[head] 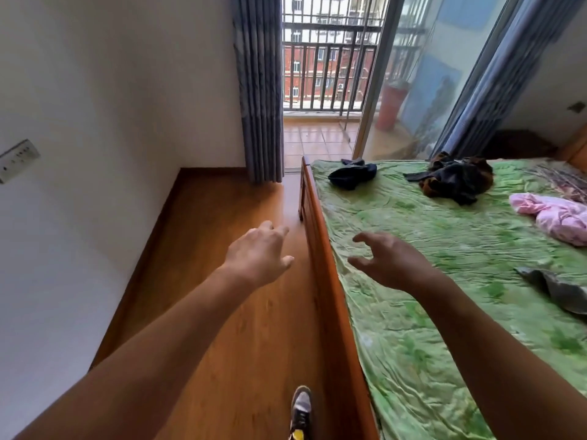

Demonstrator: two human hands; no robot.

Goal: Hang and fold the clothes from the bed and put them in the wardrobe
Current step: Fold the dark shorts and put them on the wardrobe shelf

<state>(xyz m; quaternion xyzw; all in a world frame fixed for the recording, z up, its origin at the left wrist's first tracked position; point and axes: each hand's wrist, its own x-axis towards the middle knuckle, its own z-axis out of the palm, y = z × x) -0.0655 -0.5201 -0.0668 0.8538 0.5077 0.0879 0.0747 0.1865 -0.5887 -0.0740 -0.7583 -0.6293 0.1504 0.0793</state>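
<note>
Left hand [257, 252] and right hand [390, 262], fingers loosely spread, empty, beside crinkled green bedspread [451, 249].

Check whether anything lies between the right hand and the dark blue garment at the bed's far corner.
Nothing visible does. The right hand hovers empty over the bed's edge, and only bare green bedspread lies between it and the dark blue garment.

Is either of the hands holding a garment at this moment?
No: the left hand and right hand both hover with fingers loose and hold nothing, while the pink garment lies apart on the bed.
</note>
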